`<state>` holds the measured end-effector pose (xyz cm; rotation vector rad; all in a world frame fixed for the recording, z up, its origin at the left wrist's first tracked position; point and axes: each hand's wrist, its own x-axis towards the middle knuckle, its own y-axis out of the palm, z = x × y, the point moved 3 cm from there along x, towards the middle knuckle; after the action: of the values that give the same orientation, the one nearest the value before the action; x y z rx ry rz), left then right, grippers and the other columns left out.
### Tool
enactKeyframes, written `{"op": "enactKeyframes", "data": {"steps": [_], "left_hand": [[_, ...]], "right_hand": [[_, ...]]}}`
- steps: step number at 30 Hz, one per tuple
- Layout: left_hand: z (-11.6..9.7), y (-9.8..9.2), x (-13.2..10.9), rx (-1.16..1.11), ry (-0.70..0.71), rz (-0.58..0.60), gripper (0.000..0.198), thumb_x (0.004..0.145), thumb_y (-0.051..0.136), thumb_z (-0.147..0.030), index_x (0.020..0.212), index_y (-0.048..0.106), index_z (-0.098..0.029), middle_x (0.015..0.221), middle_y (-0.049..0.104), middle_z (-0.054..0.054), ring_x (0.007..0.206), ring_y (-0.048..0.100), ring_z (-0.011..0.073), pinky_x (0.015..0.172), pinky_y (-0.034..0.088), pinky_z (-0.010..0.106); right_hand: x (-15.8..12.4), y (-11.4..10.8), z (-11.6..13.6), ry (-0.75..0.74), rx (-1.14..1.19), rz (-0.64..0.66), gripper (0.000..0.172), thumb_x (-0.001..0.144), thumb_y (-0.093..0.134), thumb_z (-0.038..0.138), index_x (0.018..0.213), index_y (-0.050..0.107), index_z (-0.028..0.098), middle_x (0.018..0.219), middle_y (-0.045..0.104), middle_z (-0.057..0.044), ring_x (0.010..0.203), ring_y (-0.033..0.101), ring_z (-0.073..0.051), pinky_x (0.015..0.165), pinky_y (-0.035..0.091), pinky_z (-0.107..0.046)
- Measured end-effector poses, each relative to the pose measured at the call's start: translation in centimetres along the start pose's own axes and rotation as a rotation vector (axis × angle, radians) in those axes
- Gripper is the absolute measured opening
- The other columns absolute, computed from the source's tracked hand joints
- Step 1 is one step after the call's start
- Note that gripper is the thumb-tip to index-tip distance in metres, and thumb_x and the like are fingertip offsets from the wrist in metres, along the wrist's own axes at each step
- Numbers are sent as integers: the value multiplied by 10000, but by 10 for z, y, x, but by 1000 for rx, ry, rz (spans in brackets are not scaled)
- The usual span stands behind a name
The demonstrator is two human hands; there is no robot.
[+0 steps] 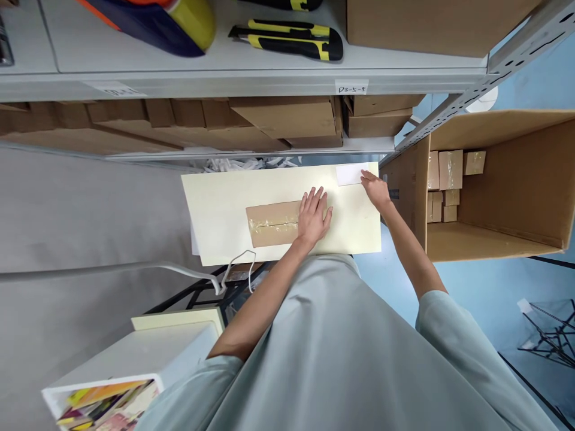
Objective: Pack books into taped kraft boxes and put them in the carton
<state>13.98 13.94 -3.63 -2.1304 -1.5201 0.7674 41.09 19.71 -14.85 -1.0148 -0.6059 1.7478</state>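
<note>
A small cardboard box (pixel 272 224), closed with clear tape along its middle, lies on a pale cream board (pixel 215 209) in front of my body. My left hand (pixel 313 216) rests flat over the right end of this box, fingers stretched out. Farther right on the board is a white slip of paper (pixel 348 174). My right hand (pixel 375 189) has its fingers bent together at the slip's right edge, seemingly pinching it. The undersides of both hands are hidden.
A large open carton (pixel 507 197) holding several small boxes stands at right. Above the board, a shelf (pixel 287 84) carries a yellow-and-black utility knife (pixel 291 41); cardboard boxes (pixel 287 117) fill the level below. A white cabinet (pixel 135 359) stands lower left, near a grey pipe (pixel 112 270).
</note>
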Motion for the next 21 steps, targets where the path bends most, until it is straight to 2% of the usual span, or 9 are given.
{"op": "enactKeyframes", "data": {"steps": [4,6,10,14,16,21], "left_hand": [[0,1,0,24,19,10,525,1033,614,-405,1520,641,-210,1718,515,124,1702,292,340,1435,74,589],[1,1,-1,31,19,11,525,1039,605,-408,1526,637,-214,1720,515,118,1704,288,334,1436,74,587],[2,1,-1,27,22,7,520,1039,610,-407,1521,642,-215,1714,524,114,1703,291,331,1437,80,582],[3,2,-2,112,78,-21,494,1064,550,-373,1512,646,-187,1690,552,133,1687,338,320,1434,131,580],[5,3,-2,161,105,-31,489,1076,520,-368,1513,643,-189,1682,561,134,1680,356,316,1429,160,588],[8,6,-4,242,148,-40,492,1091,486,-373,1522,636,-188,1677,565,145,1672,372,320,1422,198,592]], "right_hand": [[6,-12,-1,2,-58,45,390,1082,483,201,1331,780,168,1686,567,-83,1436,634,-337,1240,510,-512],[8,-16,2,-5,-90,62,420,1077,442,150,1339,771,141,1682,566,-116,1367,673,-349,1217,513,-508],[8,-23,15,-26,-191,66,512,1027,375,36,1400,723,70,1666,567,-196,1357,674,-360,1186,497,-483],[9,-30,25,37,-242,47,453,1044,393,55,1332,742,42,1470,709,-258,1258,715,-340,1136,497,-447],[8,-35,27,81,-258,6,402,1084,416,121,1284,761,74,1380,757,-243,1201,728,-326,1087,512,-425],[-3,-44,29,150,-212,-84,292,1110,532,293,1172,793,177,1355,770,-152,1114,746,-305,940,550,-367]]}}
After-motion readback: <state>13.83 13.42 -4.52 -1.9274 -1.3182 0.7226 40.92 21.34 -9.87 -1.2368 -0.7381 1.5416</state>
